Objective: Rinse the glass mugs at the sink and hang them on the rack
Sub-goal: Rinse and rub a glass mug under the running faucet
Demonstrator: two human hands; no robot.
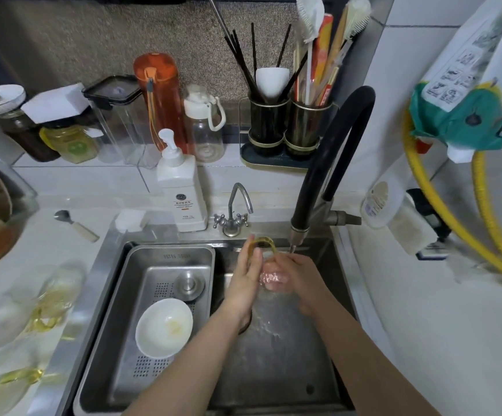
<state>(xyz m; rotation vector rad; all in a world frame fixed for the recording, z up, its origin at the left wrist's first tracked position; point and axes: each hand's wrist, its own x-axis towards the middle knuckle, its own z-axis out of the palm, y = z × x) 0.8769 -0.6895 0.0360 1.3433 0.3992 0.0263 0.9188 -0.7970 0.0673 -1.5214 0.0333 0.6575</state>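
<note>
**Both hands on a glass mug under the black faucet**

The white counter (63, 253) runs along the left side and back of the steel sink (276, 355), which sits against the counter's right end by the tiled wall. Inside the sink's left half rests a perforated steel drain tray (153, 295), and a white bowl (164, 327) lies in the tray's near part, with a round steel plug (189, 282) toward its far right corner.

At the sink's back right corner rises the black gooseneck faucet (333, 157), its spout pointing down just above the hands. A smaller chrome tap (235, 210) stands at the middle of the back rim, with a white pump soap bottle (180, 190) just left of it.

On the counter's left edge, blurred, lie several more glass mugs with amber handles (42, 310).

Over the sink's right half, the left hand (245, 274) lies along the left side of a clear glass mug (273, 276), fingers fairly straight and pressed against it near the amber handle (266, 243), which arches up at the far side. The right hand (303, 280) wraps the mug's right side with curled fingers. Water splashes on the sink floor below.

A small spoon (74, 225) lies on the counter near the sink's back left corner.
</note>
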